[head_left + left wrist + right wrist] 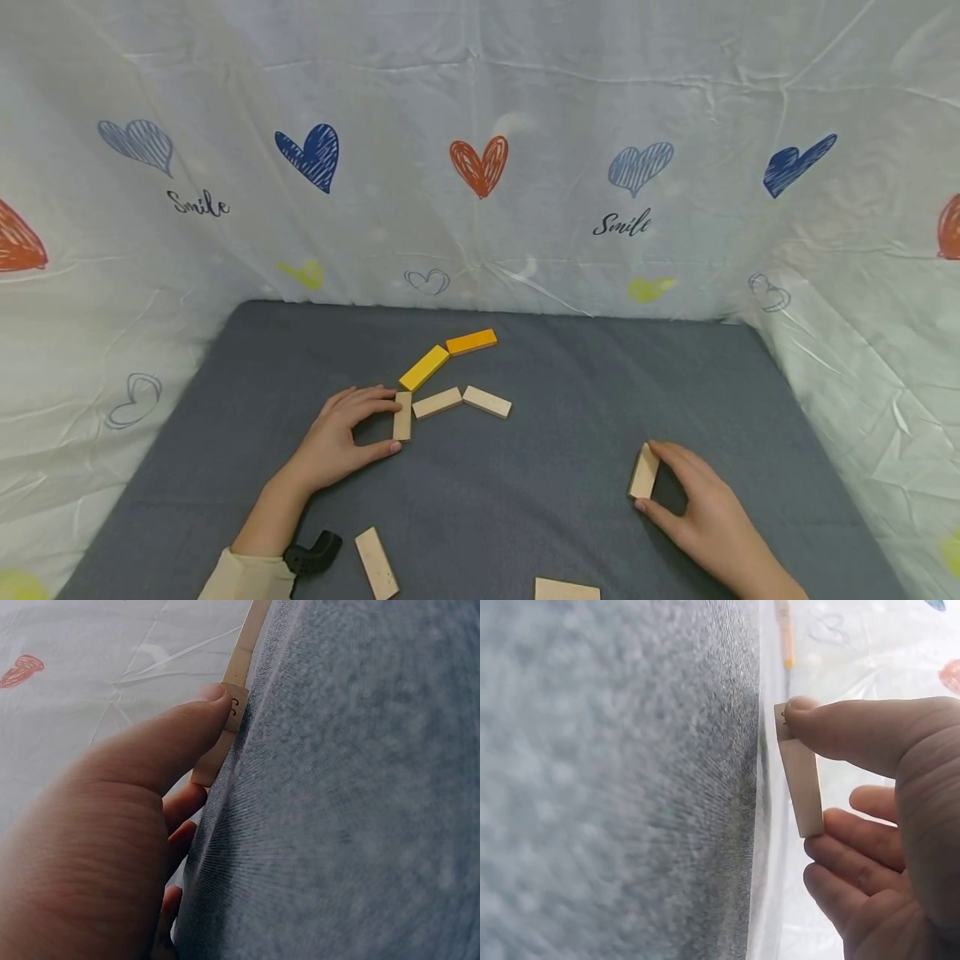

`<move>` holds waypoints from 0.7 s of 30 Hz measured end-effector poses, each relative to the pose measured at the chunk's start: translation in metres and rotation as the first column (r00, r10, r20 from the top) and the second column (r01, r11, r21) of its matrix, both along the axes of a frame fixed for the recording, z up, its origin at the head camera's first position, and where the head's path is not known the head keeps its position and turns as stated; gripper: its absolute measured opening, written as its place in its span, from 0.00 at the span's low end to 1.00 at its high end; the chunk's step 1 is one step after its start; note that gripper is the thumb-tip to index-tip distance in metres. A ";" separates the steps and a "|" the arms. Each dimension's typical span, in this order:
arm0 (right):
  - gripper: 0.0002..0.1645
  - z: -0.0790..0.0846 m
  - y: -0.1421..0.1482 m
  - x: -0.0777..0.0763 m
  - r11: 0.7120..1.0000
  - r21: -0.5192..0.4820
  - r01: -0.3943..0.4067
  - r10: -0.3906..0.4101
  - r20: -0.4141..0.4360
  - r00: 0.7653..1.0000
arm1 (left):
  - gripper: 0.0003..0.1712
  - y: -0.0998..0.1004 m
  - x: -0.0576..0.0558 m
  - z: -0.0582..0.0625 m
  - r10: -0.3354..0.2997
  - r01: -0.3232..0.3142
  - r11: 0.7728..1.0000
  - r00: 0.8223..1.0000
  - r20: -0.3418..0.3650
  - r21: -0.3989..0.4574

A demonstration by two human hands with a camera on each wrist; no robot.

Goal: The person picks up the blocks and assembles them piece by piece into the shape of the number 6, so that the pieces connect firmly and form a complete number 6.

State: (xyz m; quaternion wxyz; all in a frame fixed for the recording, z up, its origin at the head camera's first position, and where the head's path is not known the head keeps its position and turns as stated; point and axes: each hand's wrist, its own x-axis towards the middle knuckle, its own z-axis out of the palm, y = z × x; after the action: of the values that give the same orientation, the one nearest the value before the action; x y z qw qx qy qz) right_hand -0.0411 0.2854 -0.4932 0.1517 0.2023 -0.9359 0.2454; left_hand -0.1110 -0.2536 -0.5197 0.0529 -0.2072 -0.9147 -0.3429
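In the head view my left hand (337, 442) pinches a plain wooden block (402, 419) end to end, thumb at its near end and fingers at the far end. The left wrist view shows the thumb on the block's marked end (235, 707). Beside this block lie two more plain blocks, one angled up (438, 403) and one angled down (487, 402). A yellow block (424, 368) and an orange block (471, 342) form a slanting line behind them. Off to the right, my right hand (701, 512) holds another wooden block (644, 472) between thumb and fingertips.
Near the front edge of the view lie a loose wooden block (377, 563) and a partly cut-off one (567, 590). Dark grey cloth (540, 483) covers the table. A white curtain (555, 108) printed with hearts hangs behind and at both sides.
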 end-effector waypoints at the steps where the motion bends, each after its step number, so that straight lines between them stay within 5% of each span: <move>1: 0.51 0.000 0.000 -0.001 1.000 -0.001 -0.005 0.005 -0.004 1.000 | 0.34 0.000 0.000 0.000 0.000 0.000 1.000 1.000 -0.001 0.001; 21: 0.51 0.012 -0.015 -0.016 0.998 0.054 -0.031 0.031 0.006 0.999 | 0.33 -0.002 0.001 0.002 -0.011 0.010 1.000 1.000 0.018 0.013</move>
State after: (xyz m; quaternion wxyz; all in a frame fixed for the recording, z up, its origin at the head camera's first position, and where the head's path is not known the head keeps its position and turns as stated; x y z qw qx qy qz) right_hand -0.0572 0.2705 -0.4813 0.1399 0.2203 -0.9393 0.2226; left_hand -0.1098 -0.2553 -0.5172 0.0442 -0.2085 -0.9117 -0.3511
